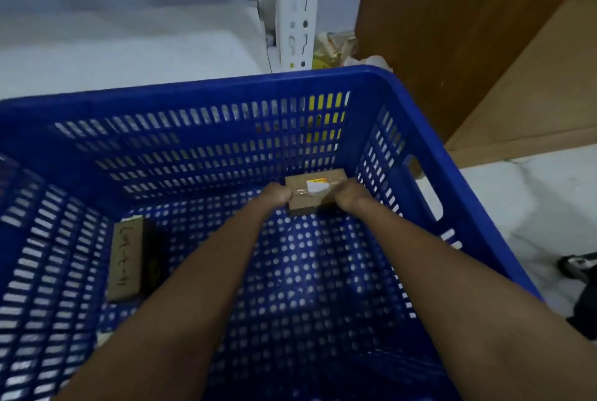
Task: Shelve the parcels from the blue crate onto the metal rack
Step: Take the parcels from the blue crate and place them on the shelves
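Note:
Both my arms reach down into the large blue crate [206,90]. A small brown cardboard parcel [311,198] with a white label and clear tape lies at the crate's far right corner. My left hand [276,195] grips its left side and my right hand [350,198] grips its right side. A second brown parcel [126,263] with handwritten numbers stands against the crate's left wall, with a dark item beside it. The white metal rack upright [295,6] rises just behind the crate.
A white rack shelf surface [122,54] lies behind the crate on the left. A brown wooden cabinet [468,29] stands at the right. Crumpled yellow and white packaging [336,48] sits between rack and cabinet. A dark object [581,271] rests on the pale floor at the right.

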Demonstrator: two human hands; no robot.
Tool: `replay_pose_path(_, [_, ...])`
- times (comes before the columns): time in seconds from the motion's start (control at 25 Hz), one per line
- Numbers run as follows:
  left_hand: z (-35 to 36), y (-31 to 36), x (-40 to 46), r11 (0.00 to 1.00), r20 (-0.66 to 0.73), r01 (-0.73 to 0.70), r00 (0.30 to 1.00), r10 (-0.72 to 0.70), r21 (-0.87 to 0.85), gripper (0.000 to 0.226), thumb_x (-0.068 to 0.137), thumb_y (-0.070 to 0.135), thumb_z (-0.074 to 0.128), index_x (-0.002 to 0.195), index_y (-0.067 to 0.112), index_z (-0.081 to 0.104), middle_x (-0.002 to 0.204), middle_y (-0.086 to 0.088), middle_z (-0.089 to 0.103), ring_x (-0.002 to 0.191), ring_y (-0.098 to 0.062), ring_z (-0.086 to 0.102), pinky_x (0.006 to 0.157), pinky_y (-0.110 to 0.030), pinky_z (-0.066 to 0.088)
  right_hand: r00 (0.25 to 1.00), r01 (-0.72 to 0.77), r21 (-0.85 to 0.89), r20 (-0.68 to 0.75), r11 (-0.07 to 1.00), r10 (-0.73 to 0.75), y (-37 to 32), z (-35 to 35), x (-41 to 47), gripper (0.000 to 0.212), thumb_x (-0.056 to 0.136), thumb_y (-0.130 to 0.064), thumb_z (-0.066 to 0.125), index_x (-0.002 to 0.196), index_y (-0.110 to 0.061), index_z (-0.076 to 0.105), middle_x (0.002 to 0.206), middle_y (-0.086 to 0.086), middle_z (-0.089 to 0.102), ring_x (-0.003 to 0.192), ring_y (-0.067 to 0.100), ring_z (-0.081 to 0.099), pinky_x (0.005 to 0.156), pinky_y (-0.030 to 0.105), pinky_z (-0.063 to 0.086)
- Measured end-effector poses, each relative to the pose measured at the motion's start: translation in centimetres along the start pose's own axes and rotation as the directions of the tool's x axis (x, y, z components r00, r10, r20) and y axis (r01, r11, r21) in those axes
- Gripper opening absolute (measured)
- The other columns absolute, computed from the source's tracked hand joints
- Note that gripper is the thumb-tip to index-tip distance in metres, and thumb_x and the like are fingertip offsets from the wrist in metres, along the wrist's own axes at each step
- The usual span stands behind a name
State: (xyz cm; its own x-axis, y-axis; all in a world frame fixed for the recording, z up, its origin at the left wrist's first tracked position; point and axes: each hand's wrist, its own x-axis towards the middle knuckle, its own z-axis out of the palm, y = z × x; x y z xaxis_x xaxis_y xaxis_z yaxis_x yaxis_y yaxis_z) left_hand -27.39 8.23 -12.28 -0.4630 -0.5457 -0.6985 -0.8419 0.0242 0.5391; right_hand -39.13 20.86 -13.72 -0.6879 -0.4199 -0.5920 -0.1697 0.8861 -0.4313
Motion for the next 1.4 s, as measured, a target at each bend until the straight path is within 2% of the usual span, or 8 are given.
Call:
replay_pose_path(0.08, [0.6,-1.0,0.6,0.990,-0.006,0.037,0.999,-0.038,-0.133,0.025,0.098,0.010,0.040,0.120,0.004,0.050,0.079,-0.006,0.050,0.054,-0.015,0.028,0.057,-0.029,0.032,1.000,0.006,0.018,-0.002,1.000,-0.006,0.4,0.3,0.1,0.042,0.091,-0.025,0.058,0.127,-0.002,0.056,0.131,0.016,0.059,0.113,0.029,0.059,0.086,0.027,0.047])
replay_pose_path(0.24, [0.4,-2.0,1.1,0.923,-0.010,0.105,0.993,-0.117,-0.369,0.034,0.100,0.012,0.040,0.131,-0.001,0.047,0.081,-0.011,0.051,0.061,-0.020,0.044,0.055,-0.031,0.040,0.999,-0.049,0.127,0.015,0.991,0.048,0.6,0.3,-0.2,0.050,0.098,-0.036,0.048,0.138,-0.006,0.047,0.140,0.015,0.051,0.121,0.032,0.053,0.098,0.036,0.045])
replay_pose_path(0.36, [-0.9,-2.4,-0.6,0.908,-0.014,0.092,0.994,-0.107,-0.410,0.019,0.099,0.013,0.044,0.108,0.001,0.055,0.080,-0.012,0.051,0.067,-0.022,0.048,0.058,-0.033,0.042,0.997,-0.069,0.325,0.042,0.943,0.059,-0.2,-0.4,-1.6,0.058,0.096,-0.042,0.052,0.142,-0.011,0.037,0.143,0.014,0.045,0.124,0.032,0.049,0.099,0.041,0.046])
replay_pose_path(0.52, [-4.8,-0.8,-7.4,0.887,-0.028,0.107,0.991,-0.134,-0.449,0.013,0.096,0.013,0.052,0.087,0.004,0.055,0.084,-0.010,0.055,0.072,-0.020,0.053,0.057,-0.031,0.045,0.996,-0.083,0.472,0.062,0.878,0.061,-2.8,-4.1,-7.8,0.037,0.095,-0.038,0.055,0.120,-0.016,0.038,0.128,0.013,0.049,0.112,0.031,0.053,0.085,0.048,0.055])
replay_pose_path(0.84, [-21.9,12.4,-32.2,0.860,-0.021,0.084,0.994,-0.109,-0.503,0.024,0.094,0.019,0.054,0.077,0.003,0.050,0.071,-0.014,0.047,0.062,-0.024,0.045,0.058,-0.031,0.038,0.982,-0.051,0.631,0.171,0.774,-0.075,-16.8,-23.2,-28.6,0.040,0.091,-0.033,0.064,0.124,-0.014,0.052,0.120,0.009,0.051,0.112,0.030,0.053,0.102,0.052,0.047])
replay_pose_path(1.0, [-32.4,20.5,-47.3,0.898,0.054,0.040,0.998,-0.018,-0.438,0.038,0.093,0.031,0.059,0.120,0.006,0.051,0.112,-0.018,0.053,0.088,-0.027,0.052,0.082,-0.036,0.044,0.922,-0.044,0.714,0.299,0.699,-0.248,-24.9,-35.3,-41.0,0.020,0.092,-0.022,0.065,0.110,-0.013,0.065,0.110,0.011,0.064,0.100,0.025,0.063,0.089,0.041,0.056])
replay_pose_path(1.08, [-36.1,23.8,-53.6,0.911,0.181,0.063,0.983,0.013,-0.408,0.053,0.089,0.040,0.063,0.126,0.006,0.049,0.108,-0.014,0.054,0.086,-0.025,0.054,0.083,-0.034,0.044,0.884,-0.027,0.715,0.343,0.699,-0.317,-28.3,-40.3,-46.1,0.020,0.092,-0.022,0.065,0.109,-0.013,0.067,0.106,0.010,0.067,0.094,0.021,0.065,0.074,0.031,0.057])
replay_pose_path(1.4, [-46.6,36.7,-71.4,0.857,0.207,-0.055,0.961,0.186,-0.512,0.040,0.088,0.044,0.062,0.111,0.011,0.060,0.101,-0.008,0.057,0.095,-0.021,0.058,0.087,-0.034,0.052,0.775,0.133,0.695,0.371,0.706,-0.512,-41.1,-54.5,-60.8,0.033,0.087,-0.028,0.069,0.115,-0.013,0.067,0.113,0.011,0.066,0.108,0.022,0.059,0.086,0.032,0.054])
